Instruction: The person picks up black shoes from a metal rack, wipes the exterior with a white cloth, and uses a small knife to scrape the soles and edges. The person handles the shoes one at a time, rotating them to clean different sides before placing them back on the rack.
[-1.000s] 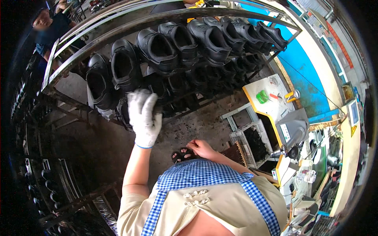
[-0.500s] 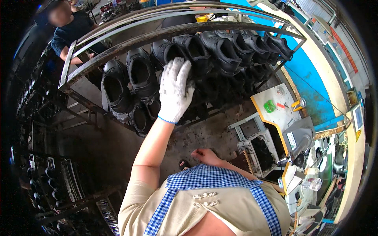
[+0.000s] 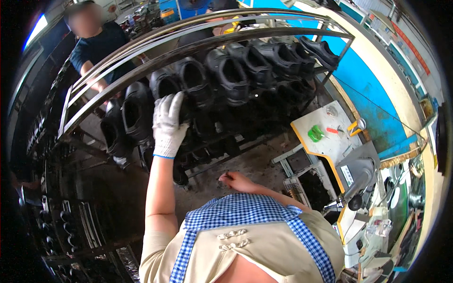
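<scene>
My left hand [image 3: 168, 123], in a white knitted glove with a blue cuff edge, grips the heel of a black shoe [image 3: 163, 81] on the upper level of a metal rack [image 3: 207, 43]. Its fingers reach over the heel toward the opening; the thumb side is partly hidden. Several similar black shoes stand in a row on both sides, heels toward me. My bare right hand [image 3: 234, 181] hangs low before my apron, apart from the rack. Its fingers are curled together, and whether something small is between them cannot be seen.
More dark shoes [image 3: 207, 125] sit on the lower level. Behind the rack's left end stands a person [image 3: 101, 47], one arm reaching to the shoes. At right are a workbench [image 3: 325, 111] with green tape, a grey machine [image 3: 359, 172] and a crate [image 3: 292, 188].
My left hand and the shoe under it are farther left in view. The shoe row and rack have shifted left too, the rack's left end lower. The other person's arm reaches closer to the end shoes.
</scene>
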The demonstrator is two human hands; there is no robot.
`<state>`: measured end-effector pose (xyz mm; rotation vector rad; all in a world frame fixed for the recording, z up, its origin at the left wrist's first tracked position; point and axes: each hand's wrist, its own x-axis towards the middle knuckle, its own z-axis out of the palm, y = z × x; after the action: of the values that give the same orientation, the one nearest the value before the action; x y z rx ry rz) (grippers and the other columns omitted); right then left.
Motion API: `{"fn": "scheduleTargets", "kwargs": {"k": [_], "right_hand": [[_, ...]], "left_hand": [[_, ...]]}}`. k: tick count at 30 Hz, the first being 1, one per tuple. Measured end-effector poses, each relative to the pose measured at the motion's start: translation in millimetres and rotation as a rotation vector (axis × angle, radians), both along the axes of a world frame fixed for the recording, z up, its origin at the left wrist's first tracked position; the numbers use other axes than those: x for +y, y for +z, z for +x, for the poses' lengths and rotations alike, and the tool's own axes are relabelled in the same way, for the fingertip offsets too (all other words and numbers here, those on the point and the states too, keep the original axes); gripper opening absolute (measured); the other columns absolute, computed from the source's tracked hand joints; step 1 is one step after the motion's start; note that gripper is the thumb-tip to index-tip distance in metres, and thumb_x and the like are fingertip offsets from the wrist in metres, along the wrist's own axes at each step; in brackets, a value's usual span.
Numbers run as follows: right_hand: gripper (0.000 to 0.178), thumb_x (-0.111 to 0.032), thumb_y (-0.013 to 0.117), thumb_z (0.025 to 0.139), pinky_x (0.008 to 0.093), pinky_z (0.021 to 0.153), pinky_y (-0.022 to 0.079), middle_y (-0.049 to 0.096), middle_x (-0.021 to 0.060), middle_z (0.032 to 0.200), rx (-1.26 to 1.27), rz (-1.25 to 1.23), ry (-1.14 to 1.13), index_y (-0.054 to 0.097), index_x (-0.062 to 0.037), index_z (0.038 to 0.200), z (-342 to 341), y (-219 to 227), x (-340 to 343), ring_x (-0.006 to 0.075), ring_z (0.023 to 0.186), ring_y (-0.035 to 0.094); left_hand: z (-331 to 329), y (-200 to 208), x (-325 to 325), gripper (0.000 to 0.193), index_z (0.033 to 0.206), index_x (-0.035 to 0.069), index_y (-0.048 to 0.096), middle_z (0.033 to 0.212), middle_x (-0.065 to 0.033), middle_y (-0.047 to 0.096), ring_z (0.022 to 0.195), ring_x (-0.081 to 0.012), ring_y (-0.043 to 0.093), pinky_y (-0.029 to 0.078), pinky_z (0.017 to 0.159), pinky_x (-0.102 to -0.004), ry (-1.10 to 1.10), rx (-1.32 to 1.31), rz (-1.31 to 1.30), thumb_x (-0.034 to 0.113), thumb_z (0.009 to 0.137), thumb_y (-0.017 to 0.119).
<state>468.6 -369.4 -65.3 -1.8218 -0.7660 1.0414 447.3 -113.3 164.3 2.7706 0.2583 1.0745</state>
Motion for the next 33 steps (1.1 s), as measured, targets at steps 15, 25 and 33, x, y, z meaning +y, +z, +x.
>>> {"fn": "scheduleTargets", "kwargs": {"k": [15, 25, 33], "right_hand": [[0.026, -0.031, 0.06, 0.097, 0.0248, 0.044, 0.035, 0.058, 0.0005, 0.064, 0.266, 0.105, -0.238, 0.067, -0.0078, 0.107, 121, -3, -42, 0.0068, 0.049, 0.046], [0.029, -0.035, 0.063, 0.095, 0.0249, 0.043, 0.035, 0.058, 0.0, 0.066, 0.332, 0.069, -0.145, 0.067, -0.0084, 0.108, 111, -11, -40, 0.0072, 0.05, 0.047], [0.022, -0.032, 0.064, 0.094, 0.0279, 0.047, 0.038, 0.058, 0.0003, 0.063, 0.314, 0.058, -0.163, 0.072, -0.0124, 0.102, 82, -5, -22, 0.0088, 0.051, 0.049]], "left_hand": [[26, -27, -43, 0.094, 0.144, 0.013, 0.04, 0.147, -0.0186, 0.038, 0.134, -0.0396, 0.04, 0.039, 0.11, -0.0444, 0.252, -0.054, -0.021, -0.005, 0.059, 0.077], [24, -44, -48, 0.085, 0.143, 0.016, 0.044, 0.149, -0.0189, 0.035, 0.134, -0.0399, 0.041, 0.042, 0.108, -0.0433, 0.316, -0.144, -0.009, -0.006, 0.065, 0.071], [10, -64, -40, 0.046, 0.108, 0.018, 0.071, 0.109, -0.0118, 0.062, 0.105, -0.032, 0.057, 0.045, 0.093, -0.0445, 0.353, -0.181, -0.013, 0.007, 0.063, 0.071]]}}
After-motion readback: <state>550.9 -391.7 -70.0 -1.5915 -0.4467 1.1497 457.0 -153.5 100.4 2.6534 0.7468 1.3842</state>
